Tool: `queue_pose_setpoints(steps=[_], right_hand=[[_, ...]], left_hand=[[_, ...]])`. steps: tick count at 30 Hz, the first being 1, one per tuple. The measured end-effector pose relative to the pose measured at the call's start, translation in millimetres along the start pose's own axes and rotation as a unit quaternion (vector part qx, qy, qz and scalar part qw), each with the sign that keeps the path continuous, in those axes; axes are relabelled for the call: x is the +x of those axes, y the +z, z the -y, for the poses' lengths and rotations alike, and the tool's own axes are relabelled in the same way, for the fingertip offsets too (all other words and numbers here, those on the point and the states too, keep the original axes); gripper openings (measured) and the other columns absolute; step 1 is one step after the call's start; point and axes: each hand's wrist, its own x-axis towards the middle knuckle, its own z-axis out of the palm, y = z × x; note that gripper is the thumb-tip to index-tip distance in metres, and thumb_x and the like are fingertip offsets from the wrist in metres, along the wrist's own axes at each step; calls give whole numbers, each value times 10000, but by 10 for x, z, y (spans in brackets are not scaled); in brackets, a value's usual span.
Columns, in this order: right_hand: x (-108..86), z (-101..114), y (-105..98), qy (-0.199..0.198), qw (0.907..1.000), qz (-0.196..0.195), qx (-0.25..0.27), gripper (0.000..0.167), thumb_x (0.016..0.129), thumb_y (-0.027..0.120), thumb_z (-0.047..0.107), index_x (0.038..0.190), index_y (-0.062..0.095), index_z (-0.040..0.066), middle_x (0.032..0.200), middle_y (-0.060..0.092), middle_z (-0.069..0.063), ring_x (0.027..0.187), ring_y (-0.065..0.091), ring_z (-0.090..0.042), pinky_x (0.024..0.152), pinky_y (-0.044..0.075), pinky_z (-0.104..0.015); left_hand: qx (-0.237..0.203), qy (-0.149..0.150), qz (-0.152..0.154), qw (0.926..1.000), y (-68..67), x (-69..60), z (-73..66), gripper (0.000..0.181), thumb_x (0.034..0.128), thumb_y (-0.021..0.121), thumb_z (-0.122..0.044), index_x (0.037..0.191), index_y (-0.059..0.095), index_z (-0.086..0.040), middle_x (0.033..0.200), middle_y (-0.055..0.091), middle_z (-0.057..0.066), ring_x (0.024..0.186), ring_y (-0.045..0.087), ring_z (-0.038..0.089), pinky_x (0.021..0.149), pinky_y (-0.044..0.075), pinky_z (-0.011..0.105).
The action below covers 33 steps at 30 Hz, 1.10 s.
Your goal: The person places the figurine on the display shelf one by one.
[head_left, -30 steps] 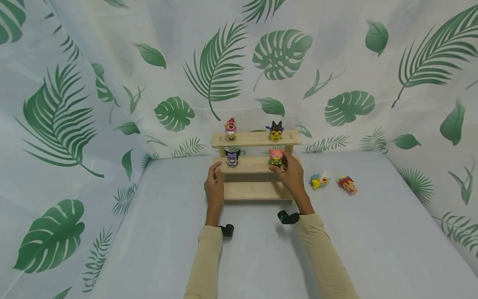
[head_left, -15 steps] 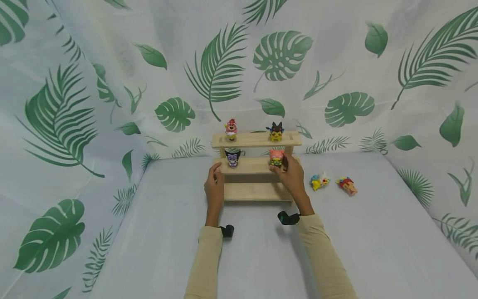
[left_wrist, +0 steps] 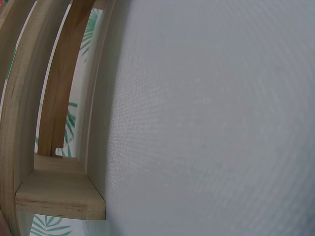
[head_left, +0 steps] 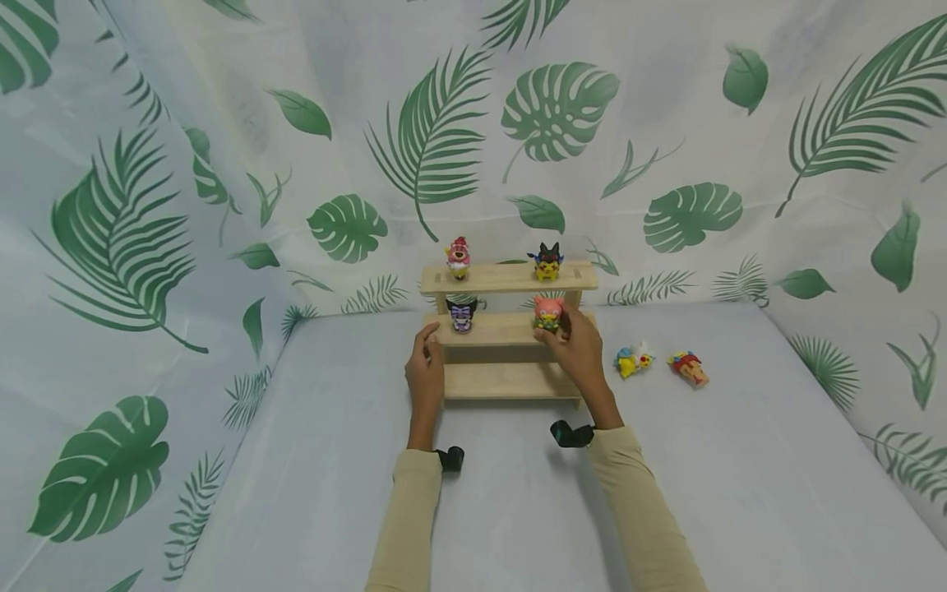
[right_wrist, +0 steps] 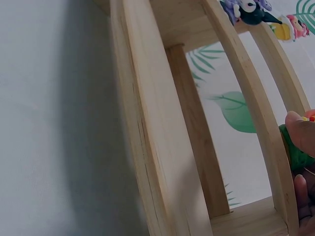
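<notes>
A small wooden three-step display rack (head_left: 510, 381) stands on the table. My right hand (head_left: 580, 349) pinches a pink-headed figurine (head_left: 548, 312) at the right end of the middle step. In the right wrist view the figurine's green lower part (right_wrist: 299, 155) shows between thumb and fingers, at the step's edge. My left hand (head_left: 425, 374) holds the rack's left side at the middle step, fingers curled. Left on that same step sits a black-and-purple figurine (head_left: 462, 316). On the top step stand a pink figurine (head_left: 459, 259) at left and a yellow one with a black hood (head_left: 547, 261) at right.
Right of the rack, a yellow, blue and white figurine (head_left: 633, 360) and a red-and-peach figurine (head_left: 689, 368) lie on the pale tabletop (head_left: 510, 510). A leaf-printed cloth (head_left: 459, 115) hangs close behind the rack and along both sides.
</notes>
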Motion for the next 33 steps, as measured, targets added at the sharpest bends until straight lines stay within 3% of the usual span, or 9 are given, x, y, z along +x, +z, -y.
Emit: queue_pose_setpoints(steps=[12, 17, 24, 33], right_hand=[[-34, -17, 4, -78, 10000, -7, -54, 642, 845, 779, 279, 1352, 523, -20, 1157, 647, -244, 982, 634, -368, 806, 525, -485], [-19, -28, 8, -185, 9998, -29, -13, 658, 853, 771, 275, 1376, 503, -20, 1191, 637, -246, 1013, 634, -367, 813, 528, -481], [3, -18, 10, -270, 9996, -107, -4, 646, 847, 777, 263, 1361, 514, -25, 1164, 641, -248, 978, 629, -366, 800, 517, -475], [-13, -23, 17, -197, 9998, -67, -21, 660, 854, 770, 267, 1375, 499, -34, 1146, 637, -247, 936, 608, -349, 818, 484, -477]], left_hand=[[48, 84, -62, 9999, 3, -28, 6, 305, 1061, 416, -280, 1281, 613, -206, 897, 654, 78, 744, 538, 133, 748, 502, 367], [17, 15, -38, 10000, 7, -2, 21, 305, 1059, 411, -293, 1279, 613, -229, 848, 621, 64, 734, 523, 133, 736, 494, 354], [18, 163, -22, 9999, 16, 32, 23, 318, 1062, 408, -322, 1286, 606, -213, 861, 633, 78, 765, 546, 140, 794, 528, 409], [15, 71, 10, 10000, 6, 9, 25, 317, 1061, 411, -321, 1287, 604, -210, 883, 640, 104, 784, 552, 156, 828, 530, 425]])
